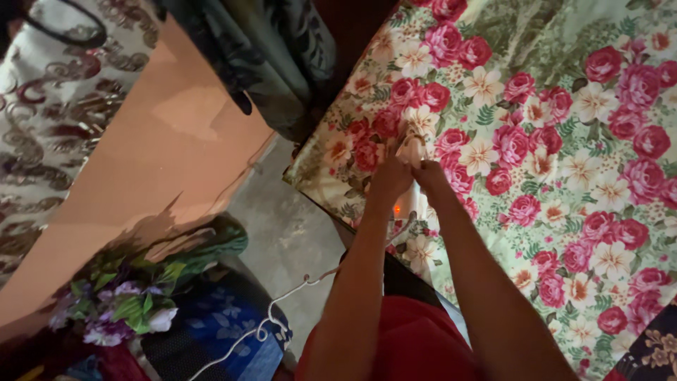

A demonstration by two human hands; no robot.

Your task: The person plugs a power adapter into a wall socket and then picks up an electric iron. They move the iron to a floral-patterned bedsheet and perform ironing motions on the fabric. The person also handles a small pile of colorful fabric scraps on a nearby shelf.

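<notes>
My left hand and my right hand are together over the near edge of a bed covered by a floral sheet with red roses and cream flowers. Both hands pinch a small pale thing between their fingertips; it looks like a bit of cloth or cord, but I cannot tell which. A small orange glow shows just below the hands. Both forearms reach up from the bottom of the view.
A peach wall runs along the left, with a patterned curtain beside it. Dark cloth hangs at the top. Artificial flowers and a blue patterned fabric lie at the bottom left. A white cord crosses the grey floor.
</notes>
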